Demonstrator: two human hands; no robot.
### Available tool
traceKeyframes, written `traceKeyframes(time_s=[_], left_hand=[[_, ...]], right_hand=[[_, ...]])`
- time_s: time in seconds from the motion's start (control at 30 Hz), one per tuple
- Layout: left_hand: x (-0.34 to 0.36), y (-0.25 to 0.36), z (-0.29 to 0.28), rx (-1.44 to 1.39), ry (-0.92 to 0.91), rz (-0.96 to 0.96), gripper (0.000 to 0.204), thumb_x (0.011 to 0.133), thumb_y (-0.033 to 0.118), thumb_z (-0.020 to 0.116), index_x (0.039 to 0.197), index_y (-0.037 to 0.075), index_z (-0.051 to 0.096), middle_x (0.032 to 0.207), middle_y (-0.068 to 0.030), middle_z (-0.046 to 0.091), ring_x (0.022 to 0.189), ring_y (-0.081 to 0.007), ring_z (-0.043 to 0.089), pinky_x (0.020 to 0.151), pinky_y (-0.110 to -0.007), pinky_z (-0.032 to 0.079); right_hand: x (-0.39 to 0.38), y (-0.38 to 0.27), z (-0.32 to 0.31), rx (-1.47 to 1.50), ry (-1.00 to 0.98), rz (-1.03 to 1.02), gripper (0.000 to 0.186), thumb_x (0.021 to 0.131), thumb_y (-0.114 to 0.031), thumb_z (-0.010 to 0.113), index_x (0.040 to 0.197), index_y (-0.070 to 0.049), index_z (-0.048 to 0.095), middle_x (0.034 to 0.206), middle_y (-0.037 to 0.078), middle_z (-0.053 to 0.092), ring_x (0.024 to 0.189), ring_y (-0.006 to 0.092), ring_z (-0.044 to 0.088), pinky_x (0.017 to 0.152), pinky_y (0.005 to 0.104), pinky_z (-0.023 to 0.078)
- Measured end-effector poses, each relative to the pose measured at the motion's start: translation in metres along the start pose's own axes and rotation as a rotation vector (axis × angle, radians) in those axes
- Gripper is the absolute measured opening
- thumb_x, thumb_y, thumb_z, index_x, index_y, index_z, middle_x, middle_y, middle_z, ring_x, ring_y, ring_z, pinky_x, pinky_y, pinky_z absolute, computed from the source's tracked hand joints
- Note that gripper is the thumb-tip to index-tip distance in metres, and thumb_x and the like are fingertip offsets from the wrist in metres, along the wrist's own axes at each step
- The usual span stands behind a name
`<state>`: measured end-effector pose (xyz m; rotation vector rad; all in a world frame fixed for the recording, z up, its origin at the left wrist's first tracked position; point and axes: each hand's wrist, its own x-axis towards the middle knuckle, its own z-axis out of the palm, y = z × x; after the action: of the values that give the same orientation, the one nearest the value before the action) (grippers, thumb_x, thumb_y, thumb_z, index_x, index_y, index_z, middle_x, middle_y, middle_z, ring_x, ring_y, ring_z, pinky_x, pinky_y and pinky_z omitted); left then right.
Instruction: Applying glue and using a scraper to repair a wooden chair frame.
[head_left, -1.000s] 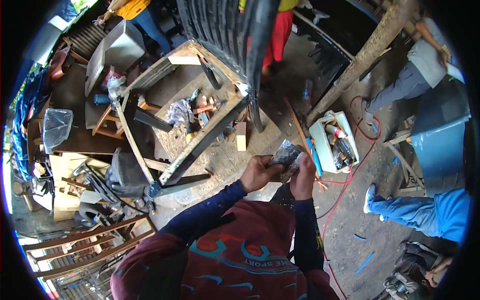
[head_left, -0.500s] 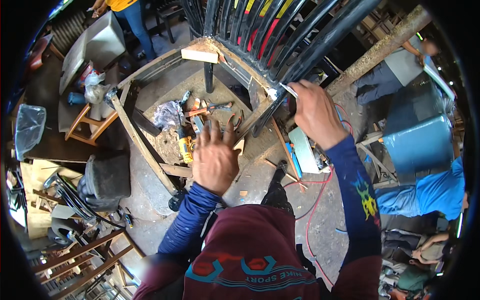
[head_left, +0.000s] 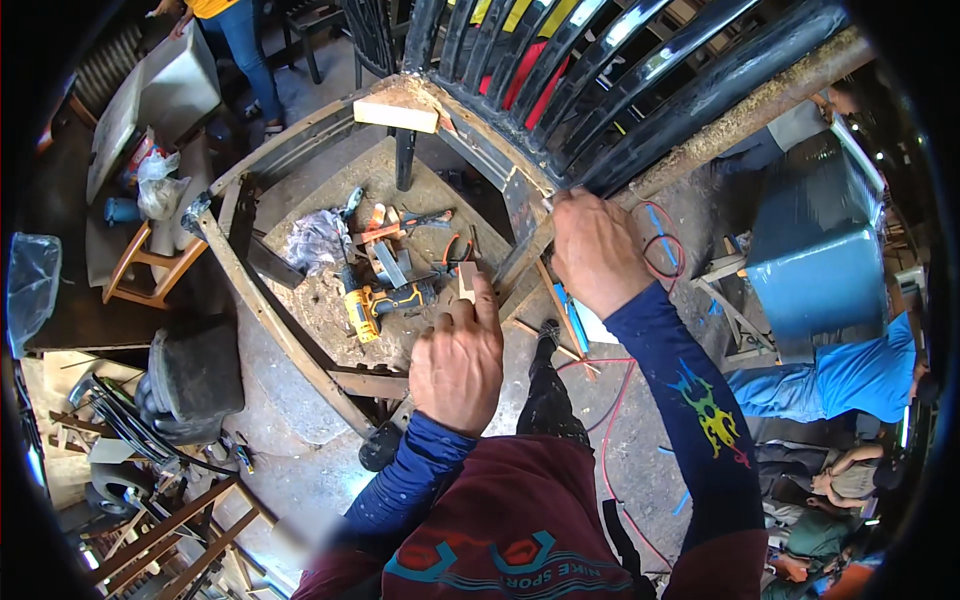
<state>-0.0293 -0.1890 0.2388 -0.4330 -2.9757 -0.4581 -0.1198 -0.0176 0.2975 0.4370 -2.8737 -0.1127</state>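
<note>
Chair frame (head_left: pixel 272 325) upright over board (head_left: pixel 340 180), open in middle. Right hand (head_left: pixel 600 240) at back corner (head_left: pixel 540 185), fingers bunched, perhaps for steadying; cannot tell if pinching anything. Left hand (head_left: pixel 455 370) palm down over nearest rail (head_left: pixel 522 262), forefinger outstretched by wood block (head_left: pixel 467 277), likely for balance; grip underneath hidden. Drill (head_left: pixel 363 313) on board, seemingly for easy reach.

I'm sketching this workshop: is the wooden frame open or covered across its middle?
Open: through the wooden frame, the yellow drill and the board beneath show plainly.

Dark fisheye rim, bowed edges, white glare on glossy slats (head_left: pixel 655 72)
</note>
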Motion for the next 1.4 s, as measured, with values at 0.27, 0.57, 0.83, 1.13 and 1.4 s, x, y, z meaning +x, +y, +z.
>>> traceKeyframes(time_s=[0.27,0.57,0.83,1.13,1.4], left_hand=[[0.0,-0.001,0.0,0.117,0.01,0.055,0.061,0.09,0.014,0.057,0.145,-0.006,0.043,0.088,-0.0059,0.059,0.08,-0.0172,0.064,0.059,-0.028,0.051],[0.002,0.001,0.0,0.033,0.033,0.026,0.057,0.091,0.01,0.057,0.145,-0.002,0.045,0.088,-0.0124,0.063,0.07,-0.0269,0.068,0.054,-0.039,0.052],[-0.001,-0.001,0.002,0.137,0.006,0.055,0.058,0.09,0.011,0.057,0.144,-0.007,0.043,0.086,-0.0074,0.06,0.074,-0.0182,0.066,0.055,-0.029,0.052],[-0.004,-0.002,0.006,0.193,0.067,0.031,0.048,0.091,0.014,0.057,0.137,0.001,0.056,0.085,-0.0018,0.063,0.071,-0.0124,0.063,0.056,-0.027,0.046],[-0.005,-0.004,0.013,0.156,0.13,0.048,0.043,0.09,0.014,0.058,0.132,0.002,0.06,0.08,-0.0029,0.063,0.068,-0.0157,0.065,0.053,-0.029,0.046]], right_hand=[[-0.015,0.061,-0.016,0.27,-0.18,0.047,0.035,0.077,0.001,0.061,0.11,-0.004,0.071,0.094,0.021,0.07,0.094,0.0403,0.065,0.086,0.0474,0.051],[-0.041,0.02,0.008,0.192,0.057,0.164,0.047,0.08,0.007,0.058,0.127,0.009,0.057,0.113,0.022,0.058,0.104,0.0366,0.061,0.093,0.043,0.052],[-0.009,-0.043,0.026,-0.282,-0.093,0.256,0.015,0.085,-0.011,0.061,0.088,0.002,0.069,0.107,0.016,0.059,0.098,0.0314,0.061,0.073,0.038,0.059],[0.013,0.017,-0.034,0.115,-0.178,0.22,0.019,0.07,-0.002,0.066,0.087,0.007,0.07,0.094,0.032,0.067,0.094,0.0485,0.065,0.088,0.0517,0.052],[0.036,0.003,-0.014,0.003,-0.185,0.3,0.029,0.073,-0.013,0.069,0.094,0.006,0.071,0.102,0.031,0.068,0.1,0.0462,0.066,0.092,0.0468,0.053]])
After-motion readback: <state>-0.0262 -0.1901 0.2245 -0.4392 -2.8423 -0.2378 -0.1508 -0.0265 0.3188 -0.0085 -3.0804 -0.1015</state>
